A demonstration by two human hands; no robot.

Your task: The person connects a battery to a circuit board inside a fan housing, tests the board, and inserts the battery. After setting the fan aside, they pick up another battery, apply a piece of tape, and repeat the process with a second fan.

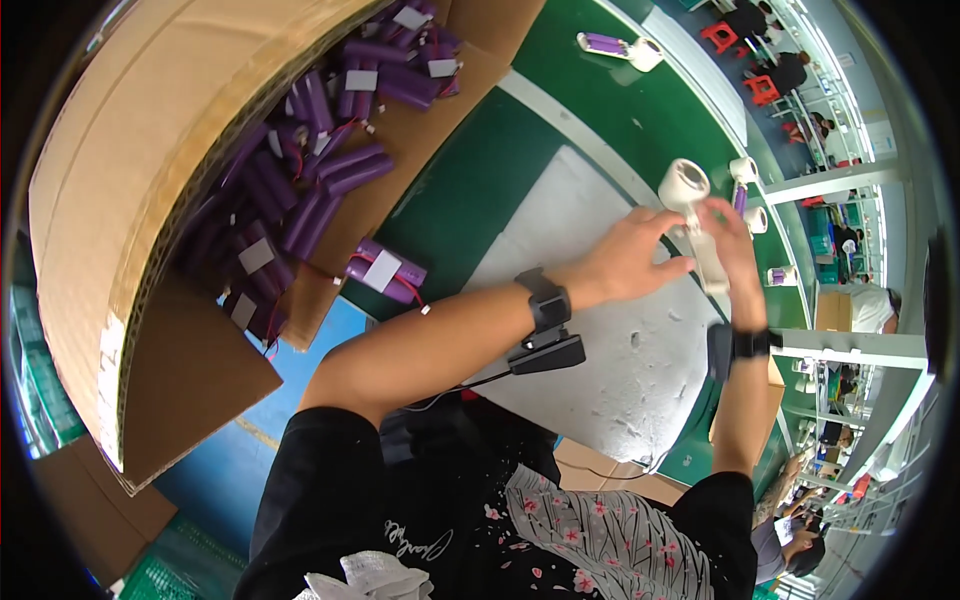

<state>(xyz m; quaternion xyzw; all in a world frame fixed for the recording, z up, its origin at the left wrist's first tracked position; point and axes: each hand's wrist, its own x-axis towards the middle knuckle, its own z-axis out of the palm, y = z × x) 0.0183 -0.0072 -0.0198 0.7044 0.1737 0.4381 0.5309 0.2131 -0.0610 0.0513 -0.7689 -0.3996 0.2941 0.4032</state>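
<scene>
A white plastic housing with a round, ring-like head and a long handle [709,268], like a hand-held fan body, is between my hands over the grey-white foam mat [590,350]. My left hand [630,258] reaches in from the left, thumb and forefinger spread apart beside the housing's neck. On the handle's other side, my right hand [733,245] has its fingers bent in against the neck and seems to grip it. Any small part between the fingertips is too small to make out. Both wrists wear black straps.
A large cardboard box [200,95] at the left holds several purple battery packs [345,170]; another battery pack [385,270] lies by its edge. Similar white housings with purple packs [605,43] lie on the green worktop [560,60]. Other people work at the far right.
</scene>
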